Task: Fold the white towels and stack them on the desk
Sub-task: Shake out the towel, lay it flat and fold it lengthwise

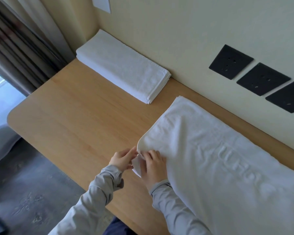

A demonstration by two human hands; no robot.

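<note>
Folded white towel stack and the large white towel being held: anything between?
Head view: just bare light-wood desk between stack and large towel.

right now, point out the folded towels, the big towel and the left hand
folded towels (124, 67), head view, top of the stack
big towel (219, 150), head view, middle of the cloth
left hand (121, 159), head view, its back

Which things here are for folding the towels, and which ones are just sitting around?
For the job: large white embossed towel, spread out; left hand and right hand, pinching its corner; pile of folded white towels by the wall; light wooden desk underneath.
Just there: black square wall sockets; brown pleated curtains.
</note>
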